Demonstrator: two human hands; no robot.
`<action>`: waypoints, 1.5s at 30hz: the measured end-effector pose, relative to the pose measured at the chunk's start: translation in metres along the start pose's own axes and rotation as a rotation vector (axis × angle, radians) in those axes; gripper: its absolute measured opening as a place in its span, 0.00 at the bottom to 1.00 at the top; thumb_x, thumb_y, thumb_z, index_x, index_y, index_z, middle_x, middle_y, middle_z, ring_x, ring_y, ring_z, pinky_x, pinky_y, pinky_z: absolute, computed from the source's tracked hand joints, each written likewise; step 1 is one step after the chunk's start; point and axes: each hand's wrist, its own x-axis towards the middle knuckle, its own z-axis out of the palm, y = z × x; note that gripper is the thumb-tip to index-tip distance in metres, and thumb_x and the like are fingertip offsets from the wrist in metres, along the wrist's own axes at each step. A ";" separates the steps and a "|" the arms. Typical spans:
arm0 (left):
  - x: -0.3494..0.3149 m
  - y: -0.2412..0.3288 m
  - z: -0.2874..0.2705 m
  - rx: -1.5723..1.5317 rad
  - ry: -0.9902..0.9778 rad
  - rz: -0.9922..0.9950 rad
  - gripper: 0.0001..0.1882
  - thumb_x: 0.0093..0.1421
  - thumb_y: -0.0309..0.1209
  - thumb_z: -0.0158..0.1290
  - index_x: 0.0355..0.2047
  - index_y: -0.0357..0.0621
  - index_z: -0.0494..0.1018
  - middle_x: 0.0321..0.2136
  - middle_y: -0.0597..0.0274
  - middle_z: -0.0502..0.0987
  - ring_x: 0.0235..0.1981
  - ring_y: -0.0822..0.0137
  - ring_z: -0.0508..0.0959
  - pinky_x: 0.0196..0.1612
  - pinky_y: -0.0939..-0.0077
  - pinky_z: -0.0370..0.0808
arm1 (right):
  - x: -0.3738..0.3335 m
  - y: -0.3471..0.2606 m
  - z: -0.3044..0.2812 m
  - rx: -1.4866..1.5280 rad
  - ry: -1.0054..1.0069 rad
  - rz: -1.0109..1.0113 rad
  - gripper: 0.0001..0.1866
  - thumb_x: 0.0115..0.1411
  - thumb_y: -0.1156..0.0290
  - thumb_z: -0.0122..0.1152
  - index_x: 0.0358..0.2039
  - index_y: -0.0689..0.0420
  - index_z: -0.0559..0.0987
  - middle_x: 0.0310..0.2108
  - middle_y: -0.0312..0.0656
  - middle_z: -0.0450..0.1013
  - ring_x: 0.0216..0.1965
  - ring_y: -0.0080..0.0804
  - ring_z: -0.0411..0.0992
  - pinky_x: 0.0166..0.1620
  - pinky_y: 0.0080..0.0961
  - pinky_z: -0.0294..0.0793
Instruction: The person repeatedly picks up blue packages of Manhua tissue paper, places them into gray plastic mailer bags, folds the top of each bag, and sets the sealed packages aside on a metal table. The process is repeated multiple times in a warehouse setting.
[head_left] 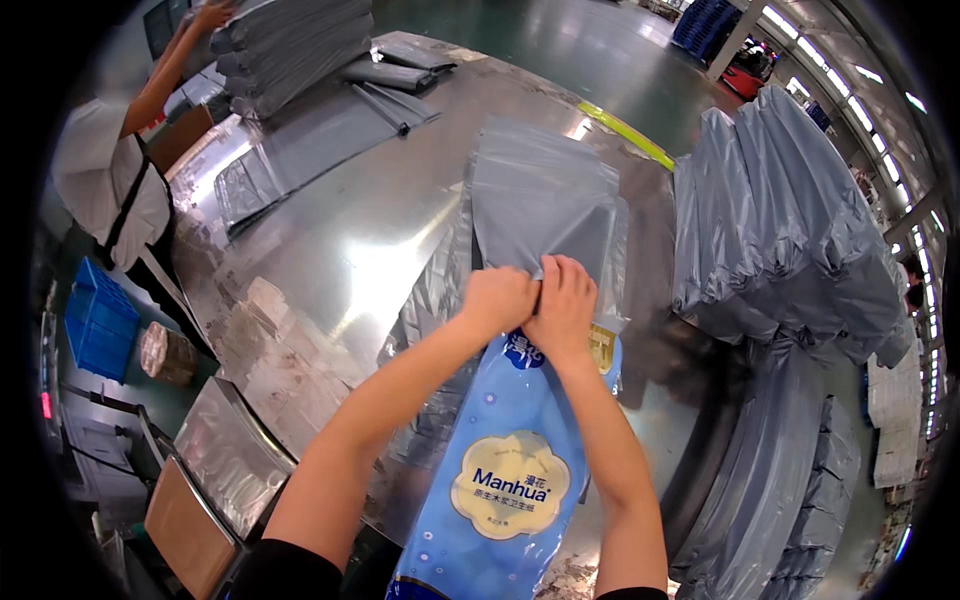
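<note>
A long blue plastic pack of tissue paper [470, 410] with a cream flower-shaped label lies lengthwise toward me. Its far end meets a flat grey plastic bag [540, 190] stretched out beyond it on the table. Where the two meet, my left hand [500, 300] is closed, knuckles up, gripping the bag's near edge. Right beside it, my right hand [562, 305] has its fingers bent over the same edge, its wrist above the pack. Both sets of fingertips are partly hidden. More grey bags [430, 310] lie beneath, to the left.
Filled grey bags [790, 230] are piled high on the right. Bundled grey bags [290, 55] and a flat stack [300, 165] lie at the far left of the metal table [330, 290]. Another person [120, 180] stands there, near a blue crate [100, 320]. A chair [215, 480] is at lower left.
</note>
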 end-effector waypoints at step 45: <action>-0.330 -0.005 -0.092 -0.839 -0.219 -0.513 0.10 0.54 0.31 0.47 0.28 0.35 0.70 0.25 0.43 0.74 0.28 0.49 0.76 0.34 0.58 0.72 | -0.288 -0.081 -0.229 0.175 -0.397 0.760 0.14 0.43 0.62 0.61 0.16 0.62 0.74 0.14 0.52 0.69 0.17 0.50 0.67 0.23 0.38 0.64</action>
